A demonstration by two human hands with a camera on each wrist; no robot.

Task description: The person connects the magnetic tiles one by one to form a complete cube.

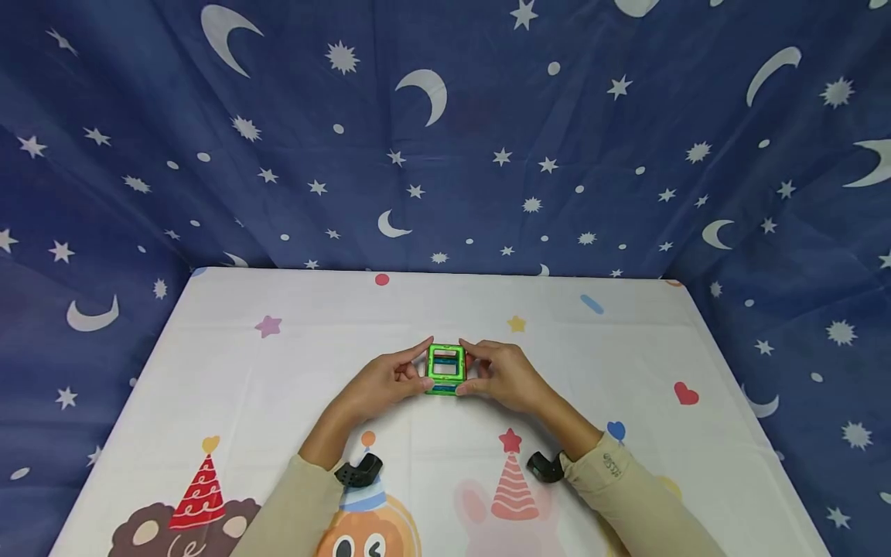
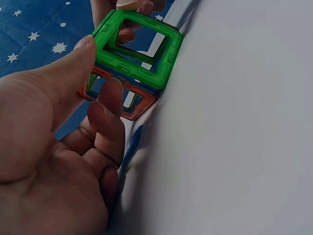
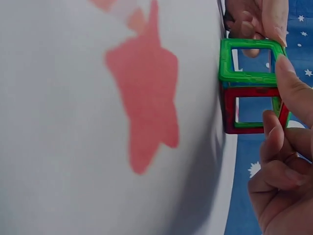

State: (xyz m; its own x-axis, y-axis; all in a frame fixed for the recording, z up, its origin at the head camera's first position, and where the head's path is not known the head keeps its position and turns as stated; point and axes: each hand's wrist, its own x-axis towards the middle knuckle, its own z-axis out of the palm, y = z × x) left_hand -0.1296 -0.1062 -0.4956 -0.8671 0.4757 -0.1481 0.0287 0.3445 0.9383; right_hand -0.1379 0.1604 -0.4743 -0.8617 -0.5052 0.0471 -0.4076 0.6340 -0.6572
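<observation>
A small cube of magnetic building tiles [image 1: 446, 379] is held between both hands at the middle of the table. Its sides are open square frames; a green tile [image 2: 128, 69] faces my left wrist camera, with a red-orange tile beside it. From the right wrist, a red tile [image 3: 250, 130] shows below a green one, and a little blue edging lies between them. My left hand [image 1: 379, 387] pinches the cube's left side with thumb and fingers. On the opposite side my right hand [image 1: 511, 377] grips it the same way. Fingers partly cover both side faces.
The white tablecloth [image 1: 334, 309] carries printed stars, hearts and party-hat animals. Behind and beside the table hangs a blue curtain [image 1: 473, 93] with moons and stars. A black wrist device [image 1: 360, 470] sits at the left cuff, another [image 1: 545, 467] at the right.
</observation>
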